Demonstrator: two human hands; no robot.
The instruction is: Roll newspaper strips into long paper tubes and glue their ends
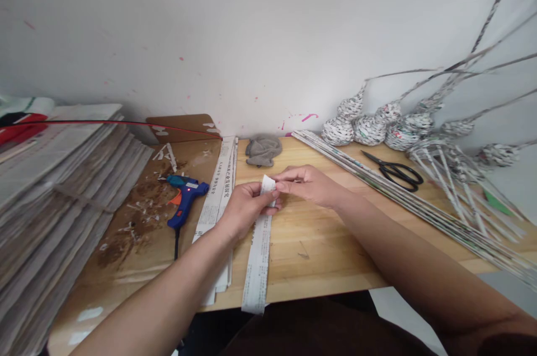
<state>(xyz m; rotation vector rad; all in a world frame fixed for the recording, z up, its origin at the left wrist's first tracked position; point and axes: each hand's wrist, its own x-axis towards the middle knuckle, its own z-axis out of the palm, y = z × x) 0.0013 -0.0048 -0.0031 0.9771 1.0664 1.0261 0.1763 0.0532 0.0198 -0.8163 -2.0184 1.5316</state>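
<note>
Over the near edge of the table (331,261), centre: one paper strip (258,261), printed, running lengthwise away from the body; lower end reaches past the edge, upper end raised in the hands. Left hand (247,208): thumb laid over the strip near its top, fingers curled round behind; grip closed on the paper. Right hand (308,184): thumb and forefinger brought together at the top corner; fingertips narrow, at the paper, exact hold on it partly hidden.

Just left of the strip: pile of cut strips (216,194), flat. Beyond the hands: grey rag (265,149), crumpled, near the wall (251,37). Further left: blue glue gun (187,199), small red light showing, on stained cardboard (142,266); then a tied newspaper stack (92,177). To the right: long paper rods (377,185), laid diagonally; black scissors (398,173) beyond them, blades parted or not unclear; woven gourd shapes (369,129) along the wall.
</note>
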